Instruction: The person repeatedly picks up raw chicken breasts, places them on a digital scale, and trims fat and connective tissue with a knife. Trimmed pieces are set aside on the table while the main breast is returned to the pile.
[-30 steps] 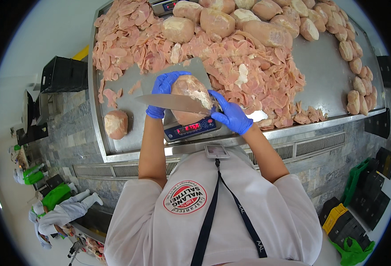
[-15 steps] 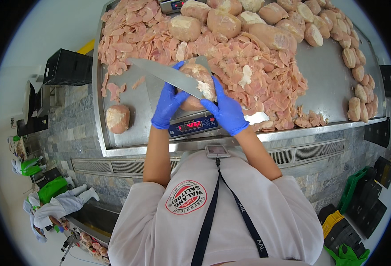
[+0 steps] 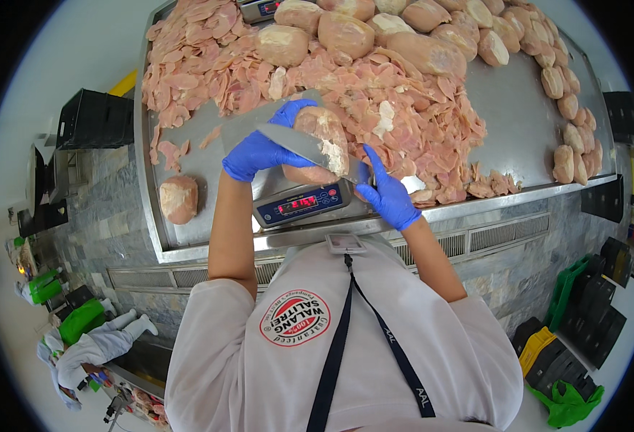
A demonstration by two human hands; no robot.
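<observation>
A pink, rounded boneless ham point(image 3: 322, 129) with a whitish patch is tilted up above a digital scale point(image 3: 302, 205) with a lit red display. My left hand point(image 3: 259, 147), in a blue glove, grips its left side, fingers behind and thumb in front. Across the ham's front lies a broad knife blade point(image 3: 295, 142), its tip toward my left hand. At the blade's right end, my right hand point(image 3: 391, 198), also gloved in blue, holds the knife's handle end between thumb and fingers, with the index finger stretched upward.
Thin meat slices point(image 3: 418, 122) are heaped across the steel table point(image 3: 504, 122). Several whole hams point(image 3: 346, 36) line its back and right side. One ham point(image 3: 179, 199) sits alone at the left. Black crates point(image 3: 95, 119) stand beyond the left edge. Co-workers point(image 3: 94, 353) are farther off at left.
My right hand has moved away from the ham's right side, down and right, with the knife. The blade has slid rightward across the ham. The whole view has shifted slightly.
</observation>
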